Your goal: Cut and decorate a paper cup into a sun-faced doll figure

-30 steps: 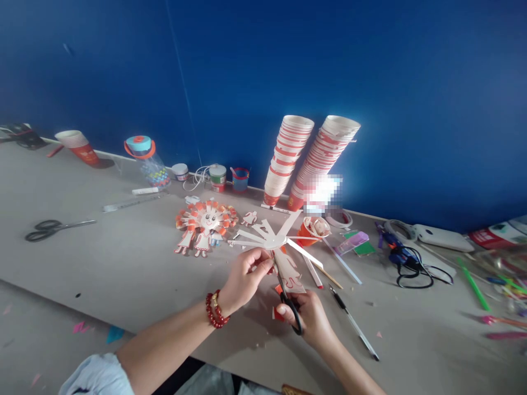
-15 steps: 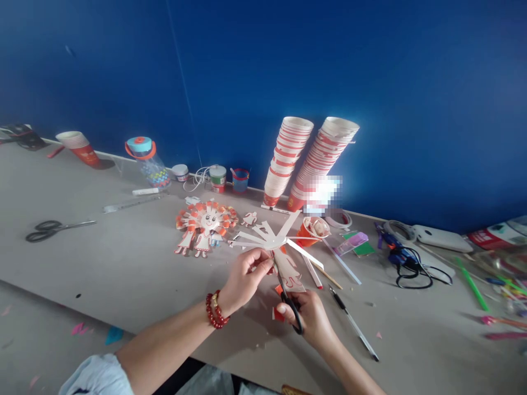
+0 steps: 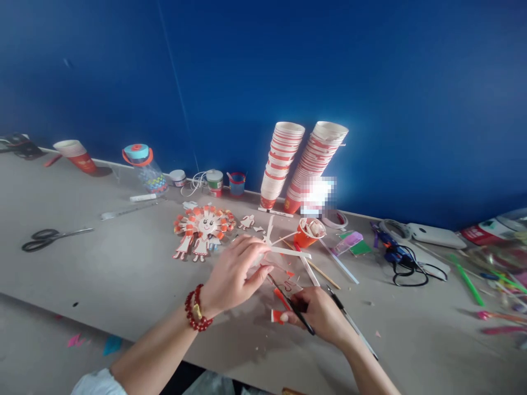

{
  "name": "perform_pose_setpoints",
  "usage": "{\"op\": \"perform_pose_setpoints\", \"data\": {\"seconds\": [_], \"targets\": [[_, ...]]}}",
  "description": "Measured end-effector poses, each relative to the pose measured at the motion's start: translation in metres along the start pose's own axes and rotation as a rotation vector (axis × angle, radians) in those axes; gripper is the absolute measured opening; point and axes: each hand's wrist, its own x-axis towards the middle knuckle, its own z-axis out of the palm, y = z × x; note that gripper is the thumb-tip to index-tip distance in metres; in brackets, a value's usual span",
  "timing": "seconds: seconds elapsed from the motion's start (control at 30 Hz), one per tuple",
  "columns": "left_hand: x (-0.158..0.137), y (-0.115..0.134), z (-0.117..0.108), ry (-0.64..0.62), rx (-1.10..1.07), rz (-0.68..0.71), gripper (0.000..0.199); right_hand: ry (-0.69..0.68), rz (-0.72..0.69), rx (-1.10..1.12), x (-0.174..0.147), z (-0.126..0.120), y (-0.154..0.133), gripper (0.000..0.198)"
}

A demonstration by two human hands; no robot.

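My left hand (image 3: pixel 230 274), with a red bead bracelet at its wrist, is closed on a paper cup cut into strips (image 3: pixel 290 252). White strips fan out from the cup's round base, which the fingers partly cover. In my right hand (image 3: pixel 323 312) are black-handled scissors (image 3: pixel 302 317), their blades pointing up and left beneath the cup. A red strip end with a white rim (image 3: pixel 276 316) hangs beside the right thumb. Just behind the hands lies a paper piece with a red outline drawing (image 3: pixel 288 282), partly hidden.
Paper dolls with red-and-white fringes (image 3: pixel 206 225) lie left of the hands. Two tall stacks of paper cups (image 3: pixel 284 156) stand by the blue wall. A cup of scraps (image 3: pixel 308 233), a pen (image 3: pixel 354 323) and a glue gun (image 3: pixel 391 249) are to the right; other scissors (image 3: pixel 53 236) lie far left.
My left hand has turned, its fingers now lying over the cup, whose strips have swung round. My right hand and the scissors have moved slightly right and down. The view has shifted a little.
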Motion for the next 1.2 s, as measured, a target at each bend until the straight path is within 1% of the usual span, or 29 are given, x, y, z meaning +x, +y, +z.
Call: {"op": "perform_pose_setpoints", "data": {"seconds": [0.07,0.13,0.23,0.3,0.37,0.47,0.57,0.63,0.7,0.83,0.97,1.07,1.13,1.2], "targets": [[0.005,-0.003,-0.003,-0.114,0.091,0.048,0.018,-0.005,-0.011,-0.066,-0.003,-0.005,-0.003,0.056],[0.008,-0.005,-0.004,-0.190,0.143,0.075,0.013,-0.014,-0.022,-0.113,-0.007,-0.011,-0.007,0.051],[0.009,-0.004,-0.005,-0.254,0.140,0.088,0.010,-0.025,-0.026,-0.153,-0.012,-0.020,-0.011,0.049],[0.010,-0.003,-0.006,-0.265,0.092,0.081,0.010,-0.024,-0.032,-0.140,-0.015,-0.025,-0.013,0.048],[0.011,-0.003,-0.007,-0.248,0.019,0.032,0.010,-0.032,-0.050,-0.070,-0.017,-0.028,-0.014,0.050],[0.011,-0.005,-0.006,-0.185,-0.117,-0.088,0.015,-0.111,-0.062,0.159,-0.018,-0.027,-0.010,0.057],[0.009,-0.006,-0.001,-0.097,-0.215,-0.173,0.018,-0.193,-0.018,0.419,-0.017,-0.021,-0.004,0.061],[0.008,-0.006,0.002,-0.040,-0.248,-0.203,0.017,-0.188,-0.005,0.513,-0.016,-0.017,-0.001,0.061],[0.008,-0.004,0.004,-0.002,-0.265,-0.219,0.015,-0.167,-0.015,0.555,-0.015,-0.014,0.000,0.061],[0.007,-0.002,0.008,0.011,-0.288,-0.215,0.014,-0.170,-0.033,0.611,-0.012,-0.012,-0.005,0.063],[0.004,0.000,0.014,0.035,-0.304,-0.213,0.013,-0.188,-0.102,0.654,-0.007,-0.007,-0.011,0.066],[0.001,0.001,0.020,0.034,-0.319,-0.249,0.013,-0.181,-0.159,0.692,-0.004,-0.002,-0.013,0.066],[0.000,0.001,0.022,0.023,-0.309,-0.262,0.013,-0.180,-0.170,0.717,-0.002,0.001,-0.013,0.066],[-0.001,0.001,0.023,0.014,-0.270,-0.242,0.010,-0.179,-0.161,0.751,-0.002,0.003,-0.012,0.067]]}}
